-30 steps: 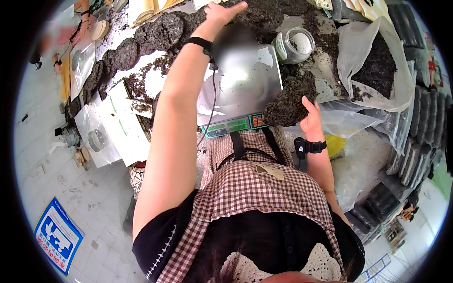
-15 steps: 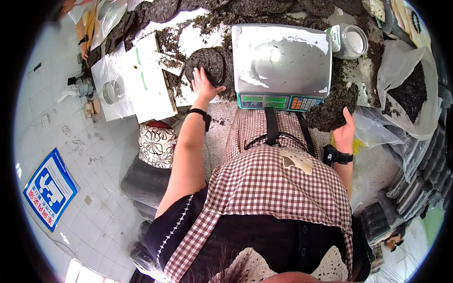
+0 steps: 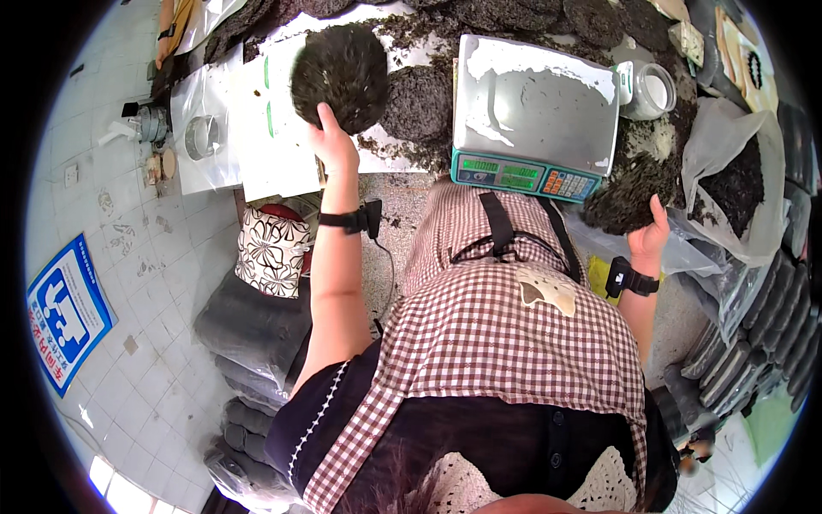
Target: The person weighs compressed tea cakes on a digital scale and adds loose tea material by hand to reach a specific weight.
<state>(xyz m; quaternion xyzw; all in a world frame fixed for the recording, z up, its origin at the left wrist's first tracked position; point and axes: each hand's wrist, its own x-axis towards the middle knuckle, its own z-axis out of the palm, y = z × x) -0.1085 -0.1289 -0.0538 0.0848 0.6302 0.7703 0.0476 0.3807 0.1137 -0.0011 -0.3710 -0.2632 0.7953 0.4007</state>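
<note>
My left hand point(image 3: 336, 152) grips a dark, round pressed cake of leafy material point(image 3: 341, 79), thumb on its near face. It is held up over the table's left side, partly covering the white boards. Just right of it, another dark cake point(image 3: 417, 104) lies flat on the table. My right hand point(image 3: 652, 233) is closed on a similar dark cake point(image 3: 632, 195) beside the near right corner of a digital scale point(image 3: 539, 98). No cake rests on the scale's metal plate, which has white patches; its green display is lit.
A clear jar point(image 3: 655, 92) of white contents stands right of the scale. Farther right, a plastic bag point(image 3: 771, 128) holds loose dark material. More dark cakes point(image 3: 505, 15) line the back. White boards point(image 3: 278, 158) and a round metal ring point(image 3: 202, 137) lie left; another person's arm point(image 3: 167, 34) is beyond.
My left hand, earlier at the cakes on the table, now holds one up, farther left and away from me. My right hand still holds its cake; the view has shifted slightly.
</note>
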